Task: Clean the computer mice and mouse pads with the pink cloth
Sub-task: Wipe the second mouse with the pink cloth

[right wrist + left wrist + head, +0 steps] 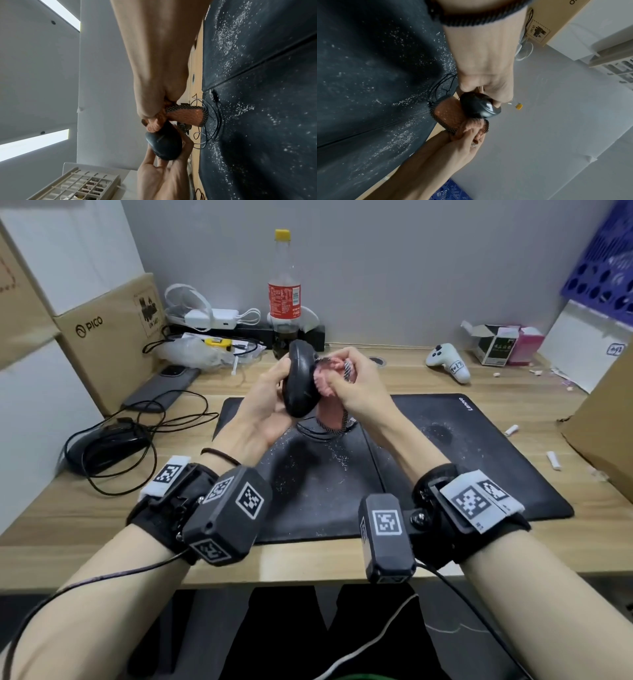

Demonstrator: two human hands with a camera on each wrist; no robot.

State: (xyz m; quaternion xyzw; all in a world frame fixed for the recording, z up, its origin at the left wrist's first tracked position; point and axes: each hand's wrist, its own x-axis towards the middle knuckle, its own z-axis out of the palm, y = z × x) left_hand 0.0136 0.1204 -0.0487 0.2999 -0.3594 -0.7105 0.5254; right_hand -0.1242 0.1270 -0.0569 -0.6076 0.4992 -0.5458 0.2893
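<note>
My left hand [270, 392] grips a black wired mouse [301, 381] on its edge, lifted above the desk; the same mouse [477, 106] [164, 143] shows in both wrist views. My right hand [352, 385] bunches the pink cloth [325, 374] with its dark checked hem and presses it against the mouse's side. The cloth [452, 115] [185, 115] hangs partly below the hands. Under them lie two black mouse pads [308, 481] [479, 446], side by side and dusted with white specks. A second black mouse [106, 446] sits on the desk at the left among its cable.
A cola bottle [284, 292] stands behind the hands, beside white chargers [212, 316]. A PICO cardboard box [106, 337] and a phone [161, 388] are at the left. A white controller [448, 362] and small boxes [503, 344] lie at the back right; another cardboard box [609, 426] is at the right edge.
</note>
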